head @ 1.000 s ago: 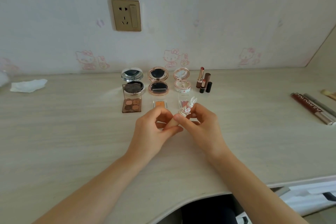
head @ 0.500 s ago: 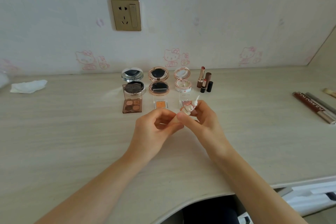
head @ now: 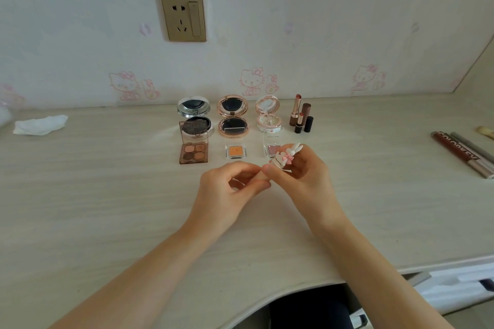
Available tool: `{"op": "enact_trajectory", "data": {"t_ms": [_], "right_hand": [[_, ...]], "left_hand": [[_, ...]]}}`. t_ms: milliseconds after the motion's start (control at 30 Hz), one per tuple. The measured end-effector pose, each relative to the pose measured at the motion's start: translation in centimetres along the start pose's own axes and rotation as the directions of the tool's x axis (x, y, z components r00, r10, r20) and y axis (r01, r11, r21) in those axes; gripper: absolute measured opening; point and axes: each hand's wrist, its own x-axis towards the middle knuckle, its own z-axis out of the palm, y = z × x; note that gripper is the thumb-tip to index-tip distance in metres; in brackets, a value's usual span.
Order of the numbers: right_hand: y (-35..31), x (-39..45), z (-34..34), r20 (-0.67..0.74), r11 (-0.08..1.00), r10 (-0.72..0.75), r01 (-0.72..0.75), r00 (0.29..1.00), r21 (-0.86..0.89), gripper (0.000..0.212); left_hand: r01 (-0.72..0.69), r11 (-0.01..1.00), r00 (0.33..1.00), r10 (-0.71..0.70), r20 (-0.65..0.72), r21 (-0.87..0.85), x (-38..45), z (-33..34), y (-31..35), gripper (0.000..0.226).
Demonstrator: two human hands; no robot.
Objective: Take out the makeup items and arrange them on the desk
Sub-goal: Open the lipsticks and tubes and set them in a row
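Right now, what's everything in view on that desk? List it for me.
Round compacts: three, silver, rose-gold and pink, open, back row by the wall.
Eyeshadow palette: one, brown, four pans, open, front left.
Single shadow pans: two, orange and pink, front row.
Lipsticks: a cluster, brown and black, right of the compacts.
Tubes and brush: brown, silver, far right edge.
Tissue: one, white, far left.
Socket: gold, on the wall.
Bunny-topped item: white and pink, in the right hand.
Left hand: grip at its lower end.
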Motion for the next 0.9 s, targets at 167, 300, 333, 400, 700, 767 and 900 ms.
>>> {"op": "enact_trajectory", "data": {"t_ms": [167, 300, 333, 400, 700, 767, 900], "right_hand": [[-0.13, -0.01, -0.19, 0.067, 0.999, 0.021, -0.023, 0.998, 0.041, 0.033], [-0.16, 0.09, -0.05, -0.024, 0.998, 0.023, -0.024, 0.999, -0.051, 0.023], [-0.19, 0.11, -0.15, -0.023, 0.999, 0.025, -0.026, 0.999, -0.022, 0.024], [-0.26, 0.11, -0.44, 0.0, 0.997, 0.047, -0.047, 0.999, 0.065, 0.033], [-0.21, -0.04, -0.19, 0.004, 0.998, 0.051, -0.051, 0.999, -0.037, 0.015], [-0.26, -0.04, -0.35, 0.03, 0.998, 0.051, -0.052, 0.998, 0.03, 0.022], [-0.15, 0.09, -0.42, 0.013, 0.997, 0.072, -0.072, 0.997, 0.011, 0.032]], "left_hand": [[0.02, 1.0, 0.999, -0.021, -0.025, -0.017, 0.06, -0.06, 0.08, 0.013], [-0.005, 0.999, 1.0, 0.006, -0.027, 0.04, -0.02, -0.03, 0.06, 0.012], [-0.011, 0.999, 1.0, 0.012, -0.029, 0.046, -0.01, -0.05, 0.03, 0.012], [-0.016, 0.998, 1.0, 0.017, -0.022, 0.057, 0.09, -0.09, -0.06, 0.013], [-0.009, 0.999, 1.0, 0.008, 0.022, 0.048, 0.04, -0.22, -0.29, 0.02], [0.011, 1.0, 1.0, -0.011, 0.02, 0.016, 0.16, -0.27, -0.23, 0.019], [0.029, 0.999, 0.999, -0.029, 0.034, -0.016, 0.18, -0.27, -0.19, 0.021]]}}
